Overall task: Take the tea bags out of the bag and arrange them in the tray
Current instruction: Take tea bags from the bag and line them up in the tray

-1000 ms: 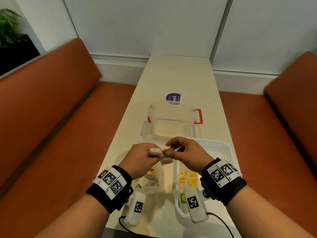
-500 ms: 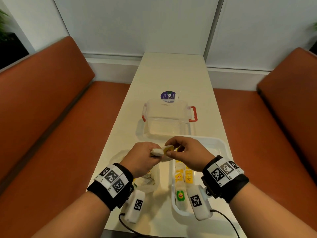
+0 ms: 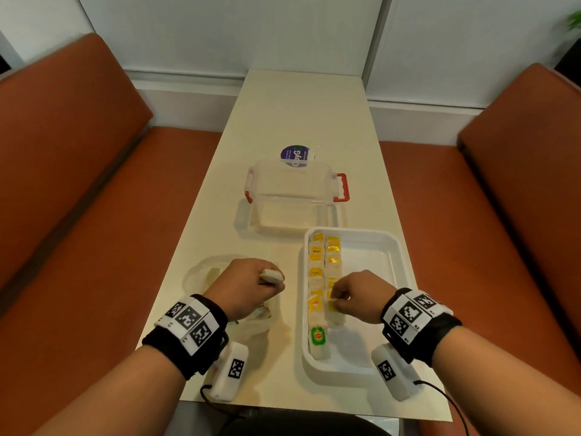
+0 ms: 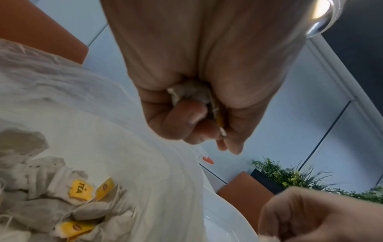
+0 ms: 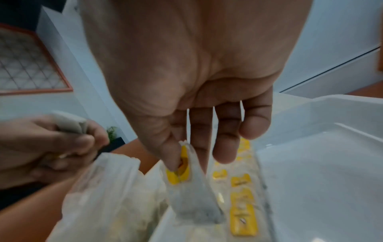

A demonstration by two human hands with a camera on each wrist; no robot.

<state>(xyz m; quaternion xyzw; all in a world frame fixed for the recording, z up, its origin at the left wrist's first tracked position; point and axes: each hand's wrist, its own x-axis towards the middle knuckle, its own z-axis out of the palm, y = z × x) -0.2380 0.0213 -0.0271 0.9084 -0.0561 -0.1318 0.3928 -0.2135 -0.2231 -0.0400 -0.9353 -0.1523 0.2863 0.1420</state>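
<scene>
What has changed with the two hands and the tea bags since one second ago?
The hands have separated. The right hand took one tea bag and moved right and down over the tray, near the second row. The left hand moved back left above the plastic bag, still gripping its tea bags. The clear box stayed where it was.

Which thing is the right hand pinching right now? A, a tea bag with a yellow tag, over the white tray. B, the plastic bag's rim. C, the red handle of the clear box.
A: the right hand pinches a tea bag with a yellow tag above the white tray, beside the rows already laid there.
</scene>
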